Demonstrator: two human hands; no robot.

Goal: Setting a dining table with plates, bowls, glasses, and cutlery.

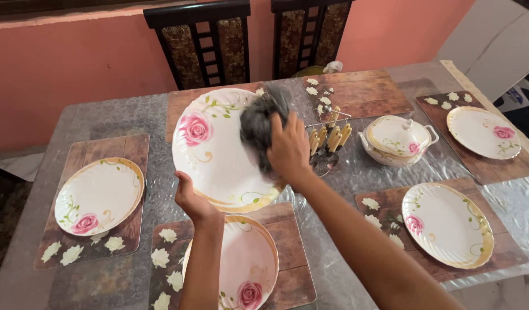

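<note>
**Rose plate held up for wiping**

A rose-patterned dinner plate (218, 152) is gripped at its near rim by the left hand (190, 201), tilted above the desk (333, 172), so a grey cloth (261, 123), clutched in the right hand (287, 149), is pressed against its face.

A dark grey cloth (259, 123), blurred, covers part of the raised white rose-patterned plate (218, 152). The right hand (288, 148) hides that plate's right rim. The near rose-patterned plate (247, 267) runs past the bottom edge, partly behind the left forearm (202, 258).
</note>
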